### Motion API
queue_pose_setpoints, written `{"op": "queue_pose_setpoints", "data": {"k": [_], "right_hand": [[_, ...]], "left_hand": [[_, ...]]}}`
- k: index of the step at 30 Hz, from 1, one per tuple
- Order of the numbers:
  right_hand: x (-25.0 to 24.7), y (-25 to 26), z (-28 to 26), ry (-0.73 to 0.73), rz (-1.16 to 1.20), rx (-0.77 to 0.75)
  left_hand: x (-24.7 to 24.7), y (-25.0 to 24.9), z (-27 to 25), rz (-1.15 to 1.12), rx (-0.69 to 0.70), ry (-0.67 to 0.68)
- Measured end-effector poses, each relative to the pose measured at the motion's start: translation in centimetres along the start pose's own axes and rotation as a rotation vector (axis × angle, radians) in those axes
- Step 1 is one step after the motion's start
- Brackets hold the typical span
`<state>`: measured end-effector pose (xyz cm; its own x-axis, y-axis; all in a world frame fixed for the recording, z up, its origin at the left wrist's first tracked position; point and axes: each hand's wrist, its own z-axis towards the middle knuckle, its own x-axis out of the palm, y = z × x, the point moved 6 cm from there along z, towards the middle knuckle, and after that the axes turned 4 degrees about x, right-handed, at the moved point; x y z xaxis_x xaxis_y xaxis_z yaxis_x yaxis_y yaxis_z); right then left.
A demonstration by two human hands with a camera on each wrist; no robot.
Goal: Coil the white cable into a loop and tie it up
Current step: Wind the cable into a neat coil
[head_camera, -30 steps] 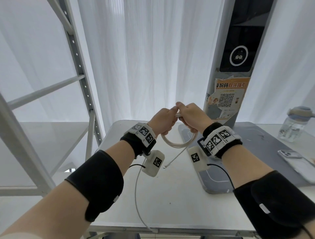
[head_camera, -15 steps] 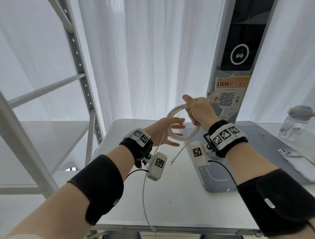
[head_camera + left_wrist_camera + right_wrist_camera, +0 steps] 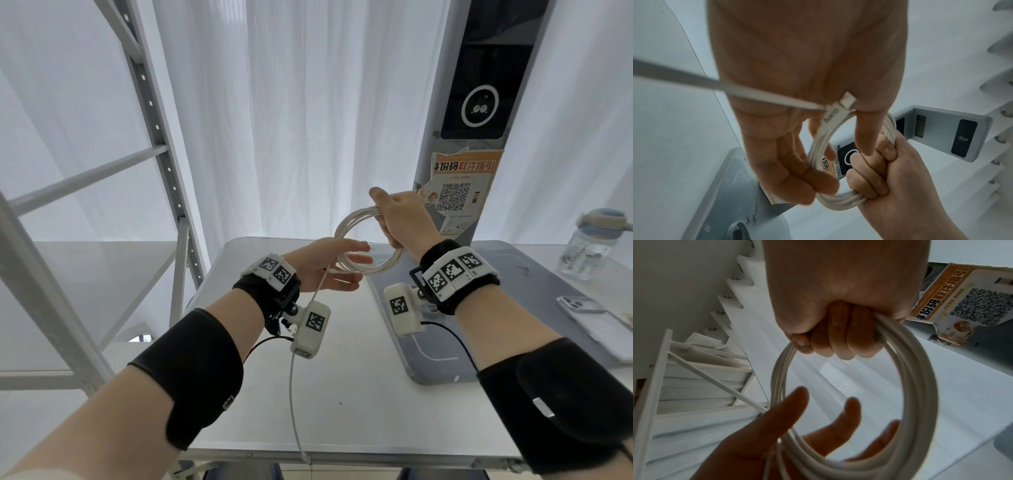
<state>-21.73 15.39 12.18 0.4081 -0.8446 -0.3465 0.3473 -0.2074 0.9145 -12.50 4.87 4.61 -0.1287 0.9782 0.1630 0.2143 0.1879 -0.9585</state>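
Landmark: the grey table (image 3: 342,394); every place below is taken from it.
Coil: the white cable (image 3: 346,224) is wound into a round bundle of several turns, held up in the air above the far half of the table, clear of its top.
Right hand: the right hand (image 3: 404,219) is closed in a fist round the upper side of the coil, all turns gathered inside the fingers (image 3: 840,344).
Left hand: the left hand (image 3: 329,265) is spread and relaxed at the lower side of the coil, nearer the table top, the fingers (image 3: 789,170) reaching through and past the ring; they rest against the turns, gripping nothing.
Loose end: a plug (image 3: 846,101) lies across the left palm, and a single free strand (image 3: 293,383) runs from that hand down over the near edge of the table.
Step, as I judge it: winding on the last turns before the tie.
How to do it well: keep the fist firm so no turn slips out; let the left hand feed the strand at the same size as the ring; leave enough tail to wrap round the bundle.
Risk: the hanging strand could snag on the table edge.
Also there: a water bottle (image 3: 589,243) and a phone (image 3: 603,325) on the right part of the table, well apart from the coil.
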Motion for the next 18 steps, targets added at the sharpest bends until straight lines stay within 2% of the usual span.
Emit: {"op": "queue_pose_setpoints", "data": {"k": [3, 11, 18], "right_hand": [[0.0, -0.1, 0.2, -0.027, -0.02, 0.016], [0.2, -0.9, 0.5, -0.093, -0.021, 0.068], [-0.5, -3.0, 1.0, -0.124, 0.097, 0.199]], "left_hand": [[-0.4, -0.2, 0.0, -0.041, 0.048, -0.032], [-0.8, -0.2, 0.0, -0.201, 0.057, -0.061], [-0.4, -0.4, -0.5, -0.073, 0.204, 0.047]]}}
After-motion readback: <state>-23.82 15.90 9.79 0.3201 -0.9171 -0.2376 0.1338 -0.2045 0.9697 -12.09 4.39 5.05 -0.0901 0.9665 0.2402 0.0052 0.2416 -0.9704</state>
